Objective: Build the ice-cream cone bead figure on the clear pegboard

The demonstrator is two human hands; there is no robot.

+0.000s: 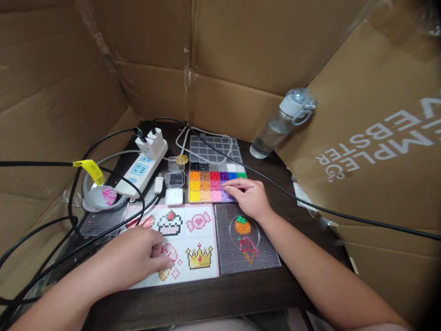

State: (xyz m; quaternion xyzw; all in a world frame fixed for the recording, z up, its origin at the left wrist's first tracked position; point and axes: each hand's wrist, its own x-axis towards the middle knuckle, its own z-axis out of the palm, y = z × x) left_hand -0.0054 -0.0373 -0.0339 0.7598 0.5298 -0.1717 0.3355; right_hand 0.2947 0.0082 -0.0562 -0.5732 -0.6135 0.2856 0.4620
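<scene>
My right hand (248, 197) is closed in a pinch on a thin tool whose tip reaches into the pink beads of the sorted bead tray (217, 176). My left hand (143, 255) lies palm down, fingers loosely curled, on the pattern sheet (193, 239) with its cupcake, candy and crown pictures. Right of the sheet lies a clear pegboard (248, 239) carrying an orange fruit and a pink-and-orange bead figure.
Small bead boxes (175, 179) stand left of the tray, its clear lid (215, 148) behind it. A white power strip (144, 163) and black cables cover the left side. A water bottle (282, 122) leans at the back right. Cardboard walls surround the dark table (206, 299).
</scene>
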